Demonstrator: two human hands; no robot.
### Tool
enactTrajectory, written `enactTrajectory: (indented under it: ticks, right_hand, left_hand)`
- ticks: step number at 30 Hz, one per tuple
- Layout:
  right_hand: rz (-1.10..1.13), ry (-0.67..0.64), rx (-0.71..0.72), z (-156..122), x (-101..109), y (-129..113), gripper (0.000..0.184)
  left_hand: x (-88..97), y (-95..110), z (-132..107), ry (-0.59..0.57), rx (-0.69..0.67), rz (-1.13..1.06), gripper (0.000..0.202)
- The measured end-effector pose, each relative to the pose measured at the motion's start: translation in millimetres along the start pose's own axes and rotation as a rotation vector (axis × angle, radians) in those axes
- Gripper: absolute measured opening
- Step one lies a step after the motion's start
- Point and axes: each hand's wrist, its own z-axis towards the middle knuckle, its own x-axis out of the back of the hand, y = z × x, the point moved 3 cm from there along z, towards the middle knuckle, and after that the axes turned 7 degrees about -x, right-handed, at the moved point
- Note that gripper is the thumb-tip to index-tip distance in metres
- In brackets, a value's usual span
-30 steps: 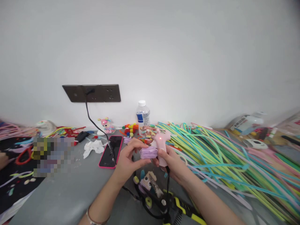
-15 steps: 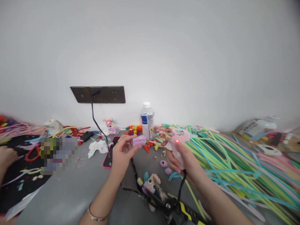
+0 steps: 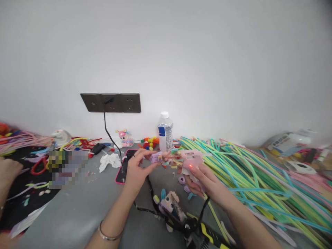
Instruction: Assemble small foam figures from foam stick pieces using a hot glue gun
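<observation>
My left hand is closed in a pinch on a small purple pipe-cleaner bundle, held just above the grey table. My right hand grips a pink hot glue gun with a red light lit; its nozzle points left at the purple bundle. A black cord runs down from the gun's handle. Two small purple coils lie on the table under the gun. A heap of small coloured pieces sits behind the hands.
A thick spread of long green, blue and pink pipe cleaners covers the right side. A pink-cased phone, crumpled tissue, water bottle and small toy stand near the wall socket. Another person's hand shows at far left.
My right hand has swung the glue gun left, bringing its nozzle up to the purple bundle. A second ago both hands held the bundle and gun close together; then they parted.
</observation>
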Motion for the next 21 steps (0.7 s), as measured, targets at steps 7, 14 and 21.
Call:
enactTrajectory:
  ticks: [7, 14, 21]
  right_hand:
    - [-0.036, -0.021, 0.005, 1.6, 2.0, 3.6, 0.058]
    - [0.01, -0.009, 0.007, 2.3, 3.2, 3.1, 0.057]
    - [0.011, -0.006, 0.01, 2.3, 5.3, 2.7, 0.057]
  left_hand:
    - [0.4, 0.1, -0.6, 0.009, -0.033, -0.013, 0.024]
    - [3.3, -0.3, -0.5, 0.067, -0.079, -0.004, 0.022]
    - [5.7, -4.7, -0.6, 0.096, -0.093, -0.009, 0.022]
